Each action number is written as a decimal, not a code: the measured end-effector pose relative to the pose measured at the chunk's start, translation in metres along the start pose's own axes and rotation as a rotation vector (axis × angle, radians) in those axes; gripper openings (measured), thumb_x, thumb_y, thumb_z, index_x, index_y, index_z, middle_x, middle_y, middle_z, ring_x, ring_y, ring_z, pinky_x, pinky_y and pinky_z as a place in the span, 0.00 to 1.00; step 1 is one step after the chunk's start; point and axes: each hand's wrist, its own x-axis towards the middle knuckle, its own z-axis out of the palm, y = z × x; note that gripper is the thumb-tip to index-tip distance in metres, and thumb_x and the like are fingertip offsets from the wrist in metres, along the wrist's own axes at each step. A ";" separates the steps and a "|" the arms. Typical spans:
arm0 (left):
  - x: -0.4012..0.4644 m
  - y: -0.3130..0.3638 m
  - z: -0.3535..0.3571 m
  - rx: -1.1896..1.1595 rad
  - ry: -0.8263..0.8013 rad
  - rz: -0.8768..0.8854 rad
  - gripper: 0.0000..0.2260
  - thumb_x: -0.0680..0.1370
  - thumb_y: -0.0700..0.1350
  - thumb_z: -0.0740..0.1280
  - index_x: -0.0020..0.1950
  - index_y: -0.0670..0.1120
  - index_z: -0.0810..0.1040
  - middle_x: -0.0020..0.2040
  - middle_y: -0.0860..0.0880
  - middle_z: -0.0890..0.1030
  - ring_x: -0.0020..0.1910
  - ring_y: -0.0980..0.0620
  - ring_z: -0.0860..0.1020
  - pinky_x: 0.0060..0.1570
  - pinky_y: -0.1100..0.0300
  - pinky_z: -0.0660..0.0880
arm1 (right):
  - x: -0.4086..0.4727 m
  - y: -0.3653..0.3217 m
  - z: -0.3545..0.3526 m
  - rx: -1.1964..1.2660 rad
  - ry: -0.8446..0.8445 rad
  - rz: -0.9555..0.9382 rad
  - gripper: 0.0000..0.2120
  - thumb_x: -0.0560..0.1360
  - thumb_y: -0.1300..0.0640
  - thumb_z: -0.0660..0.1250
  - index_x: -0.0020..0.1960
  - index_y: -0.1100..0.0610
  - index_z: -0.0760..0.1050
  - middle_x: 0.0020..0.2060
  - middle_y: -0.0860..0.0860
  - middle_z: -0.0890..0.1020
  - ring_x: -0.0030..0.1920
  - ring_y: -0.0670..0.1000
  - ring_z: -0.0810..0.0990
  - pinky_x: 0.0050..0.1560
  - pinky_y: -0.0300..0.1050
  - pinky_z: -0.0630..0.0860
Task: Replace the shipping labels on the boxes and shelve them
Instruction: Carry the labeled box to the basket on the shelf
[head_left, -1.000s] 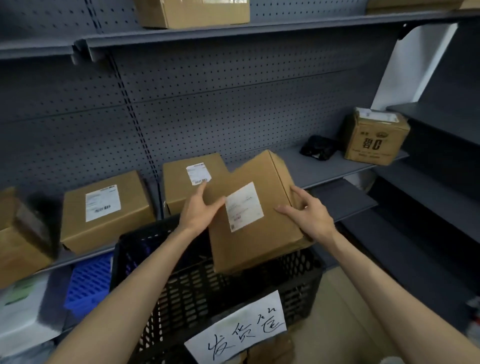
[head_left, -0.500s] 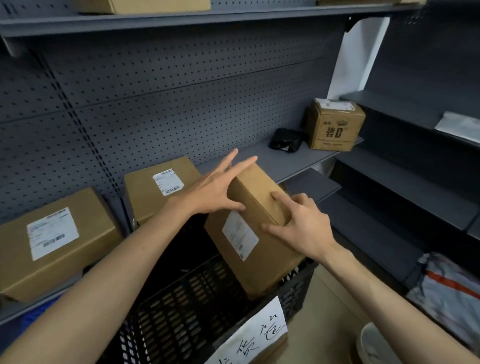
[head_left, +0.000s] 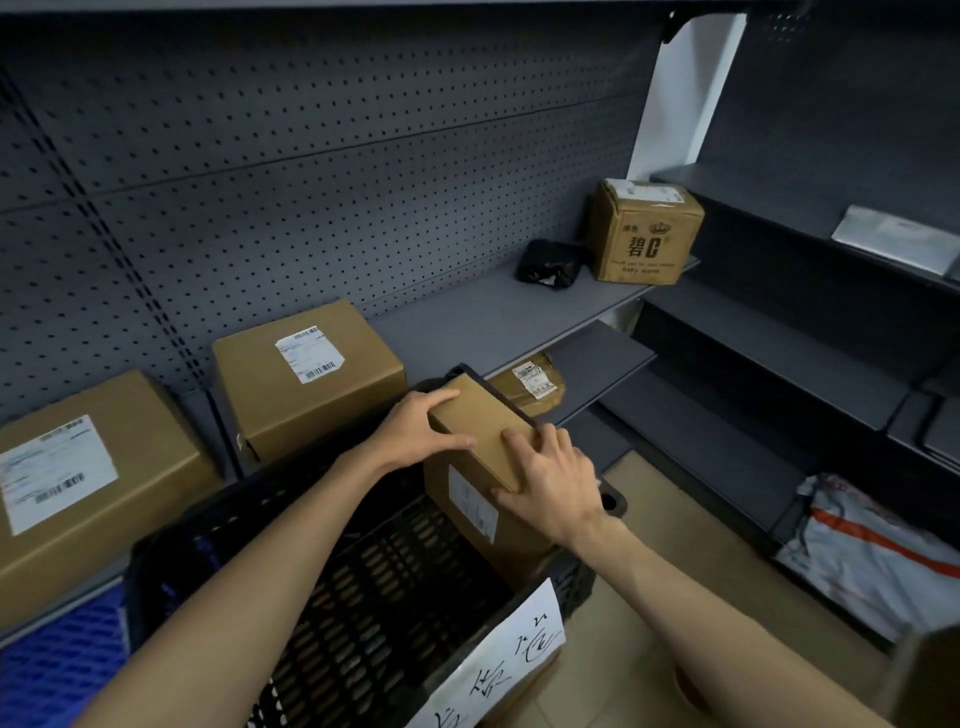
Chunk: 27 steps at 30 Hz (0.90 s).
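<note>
A brown cardboard box (head_left: 478, 431) with a white shipping label (head_left: 472, 501) on its near side stands on edge inside the right end of a black plastic crate (head_left: 363, 582). My left hand (head_left: 415, 431) holds the box's upper left corner, thumb on the side and fingers over the top. My right hand (head_left: 550, 486) grips its top right edge, fingers spread across the top face. Two labelled boxes (head_left: 306, 379) (head_left: 88, 478) sit on the grey shelf (head_left: 493, 317) behind the crate.
A printed carton (head_left: 647, 234) and a black bag (head_left: 548, 262) sit at the shelf's far right. A wrapped parcel (head_left: 530, 382) lies on the lower shelf. Grey mailer bags (head_left: 872, 551) lie low right. A blue crate (head_left: 57, 670) is at bottom left. A handwritten paper sign (head_left: 498, 660) hangs on the black crate.
The box has gone down from above the crate into its right end and turned upright. Both hands moved onto its top. The view has shifted right.
</note>
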 end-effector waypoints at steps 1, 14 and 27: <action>0.001 -0.004 0.005 -0.008 -0.002 -0.007 0.40 0.68 0.59 0.79 0.77 0.56 0.67 0.73 0.48 0.67 0.72 0.47 0.66 0.70 0.50 0.68 | 0.001 0.000 0.005 -0.005 -0.028 0.004 0.34 0.72 0.35 0.64 0.72 0.47 0.58 0.59 0.55 0.68 0.58 0.55 0.68 0.55 0.52 0.73; 0.021 -0.039 0.032 -0.085 -0.056 -0.032 0.42 0.70 0.56 0.79 0.79 0.55 0.64 0.75 0.48 0.64 0.73 0.47 0.64 0.71 0.43 0.68 | 0.016 -0.004 0.037 -0.036 -0.177 0.045 0.35 0.74 0.41 0.67 0.74 0.50 0.55 0.62 0.58 0.68 0.60 0.58 0.70 0.54 0.53 0.74; 0.036 -0.034 0.035 0.060 -0.085 -0.073 0.40 0.73 0.60 0.75 0.81 0.55 0.61 0.81 0.47 0.55 0.79 0.42 0.56 0.75 0.38 0.60 | 0.025 0.002 0.041 -0.194 -0.098 -0.049 0.30 0.76 0.37 0.62 0.71 0.54 0.64 0.61 0.57 0.68 0.60 0.57 0.66 0.61 0.52 0.68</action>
